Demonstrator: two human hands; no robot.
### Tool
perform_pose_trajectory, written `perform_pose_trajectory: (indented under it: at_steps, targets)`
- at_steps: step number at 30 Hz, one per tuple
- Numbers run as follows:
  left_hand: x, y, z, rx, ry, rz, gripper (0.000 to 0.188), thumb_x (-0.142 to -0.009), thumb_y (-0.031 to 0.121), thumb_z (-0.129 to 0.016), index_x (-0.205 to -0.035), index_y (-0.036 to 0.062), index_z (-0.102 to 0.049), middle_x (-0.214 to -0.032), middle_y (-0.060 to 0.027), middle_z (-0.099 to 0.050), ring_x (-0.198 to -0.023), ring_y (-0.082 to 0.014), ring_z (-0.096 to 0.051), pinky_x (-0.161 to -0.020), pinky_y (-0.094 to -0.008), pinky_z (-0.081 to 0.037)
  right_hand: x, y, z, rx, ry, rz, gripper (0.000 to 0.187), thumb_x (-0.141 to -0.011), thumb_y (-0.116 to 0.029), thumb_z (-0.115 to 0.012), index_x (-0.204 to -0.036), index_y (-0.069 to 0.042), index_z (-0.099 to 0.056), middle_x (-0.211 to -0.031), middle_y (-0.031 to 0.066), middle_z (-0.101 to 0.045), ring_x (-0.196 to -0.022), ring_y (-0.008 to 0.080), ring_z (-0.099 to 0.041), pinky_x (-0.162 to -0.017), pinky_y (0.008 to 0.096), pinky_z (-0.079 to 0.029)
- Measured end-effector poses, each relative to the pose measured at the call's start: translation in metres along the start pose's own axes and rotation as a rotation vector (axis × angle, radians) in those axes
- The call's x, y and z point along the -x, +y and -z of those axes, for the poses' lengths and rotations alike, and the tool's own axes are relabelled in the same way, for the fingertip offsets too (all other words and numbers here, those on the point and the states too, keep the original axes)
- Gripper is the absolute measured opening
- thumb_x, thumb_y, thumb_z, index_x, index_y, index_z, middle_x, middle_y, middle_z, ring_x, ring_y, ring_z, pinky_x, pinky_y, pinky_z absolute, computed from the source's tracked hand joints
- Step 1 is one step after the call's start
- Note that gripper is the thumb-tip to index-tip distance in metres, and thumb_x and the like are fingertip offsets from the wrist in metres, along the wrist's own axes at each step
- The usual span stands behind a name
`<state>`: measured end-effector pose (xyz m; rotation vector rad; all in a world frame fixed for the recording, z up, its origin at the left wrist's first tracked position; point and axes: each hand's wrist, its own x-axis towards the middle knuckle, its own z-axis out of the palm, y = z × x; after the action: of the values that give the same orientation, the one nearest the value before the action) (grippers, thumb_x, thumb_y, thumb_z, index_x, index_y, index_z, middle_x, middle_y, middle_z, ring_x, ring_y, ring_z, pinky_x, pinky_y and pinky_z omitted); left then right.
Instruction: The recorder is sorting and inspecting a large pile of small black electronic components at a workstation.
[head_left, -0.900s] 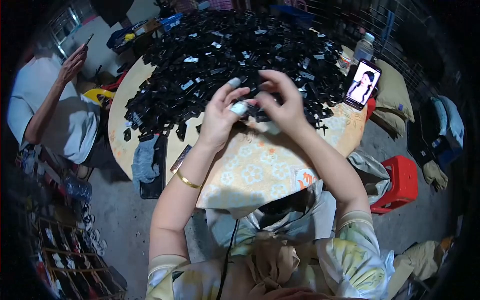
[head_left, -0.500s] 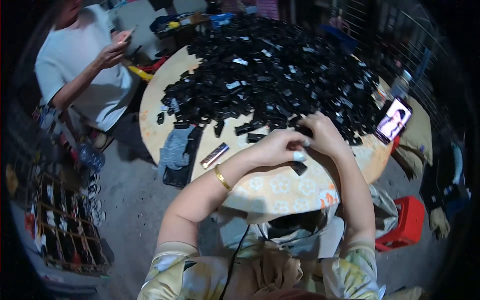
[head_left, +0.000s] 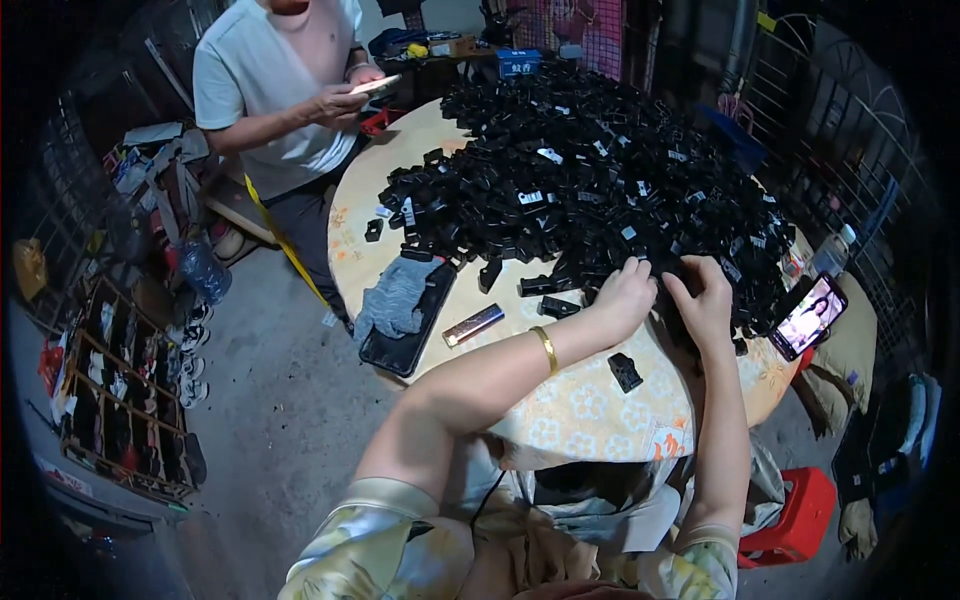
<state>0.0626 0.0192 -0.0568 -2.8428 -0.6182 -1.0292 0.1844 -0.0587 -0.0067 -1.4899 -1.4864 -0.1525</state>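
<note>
A big heap of small black plastic parts (head_left: 590, 170) covers much of the round table. At the heap's near edge, my left hand (head_left: 628, 300) has its fingers bent and pressed together; whatever they may hold is hidden. Close beside it, my right hand (head_left: 706, 305) reaches down to the black parts, thumb and fingers apart, with nothing visible between them. One loose black part (head_left: 626, 372) lies on the patterned tablecloth (head_left: 570, 410) just below my left hand. Another single black part (head_left: 558, 307) rests left of my left wrist.
On the table's left, a grey cloth (head_left: 398, 297) lies over a black tray (head_left: 420, 335), near a shiny lighter-like bar (head_left: 473, 325). A lit phone (head_left: 808, 316) leans at the right edge. A person (head_left: 285, 90) holding a phone is at the far left; a red stool (head_left: 795, 515) stands at right.
The view has shifted, so the table sits further right and lower. My hands have moved apart, and the black part beneath my left hand now lies uncovered. The person's phone hand has lowered.
</note>
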Motion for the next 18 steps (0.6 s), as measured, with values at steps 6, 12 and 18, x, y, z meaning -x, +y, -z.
perform_pose_trajectory:
  at_steps: [6, 12, 18]
  targets:
    - [0.005, 0.001, 0.008, -0.041, -0.121, 0.07, 0.018, -0.072, 0.005, -0.056, -0.088, -0.0028, -0.057, -0.095, -0.0168, -0.051, -0.093, -0.0297, -0.047, -0.073, -0.0334, -0.048, 0.002, 0.002, -0.007, -0.348, -0.058, -0.105, 0.038, -0.079, -0.004, -0.062, -0.115, -0.003, -0.049, -0.083, 0.002, -0.057, -0.071, 0.0078, -0.054, -0.063, 0.0218, -0.046]
    - [-0.001, -0.004, 0.039, 0.678, 0.089, 0.373, 0.036, -0.076, -0.007, -0.05, -0.112, -0.0039, -0.048, -0.09, -0.014, -0.056, -0.08, -0.022, -0.056, -0.069, -0.0313, -0.047, 0.007, 0.005, -0.01, -0.803, -0.027, -0.236, 0.033, -0.082, -0.001, -0.059, -0.114, 0.002, -0.051, -0.101, 0.006, -0.056, -0.085, 0.01, -0.056, -0.075, 0.0228, -0.049]
    - [-0.004, -0.01, 0.059, 1.649, 0.067, 0.687, 0.036, -0.084, -0.004, -0.049, -0.12, 0.0035, -0.048, -0.101, -0.0063, -0.056, -0.087, -0.0115, -0.057, -0.072, -0.0216, -0.05, 0.016, -0.014, -0.015, -0.59, -0.057, -0.223, 0.032, -0.08, -0.003, -0.062, -0.111, 0.001, -0.056, -0.097, 0.0055, -0.061, -0.088, 0.011, -0.057, -0.079, 0.0236, -0.045]
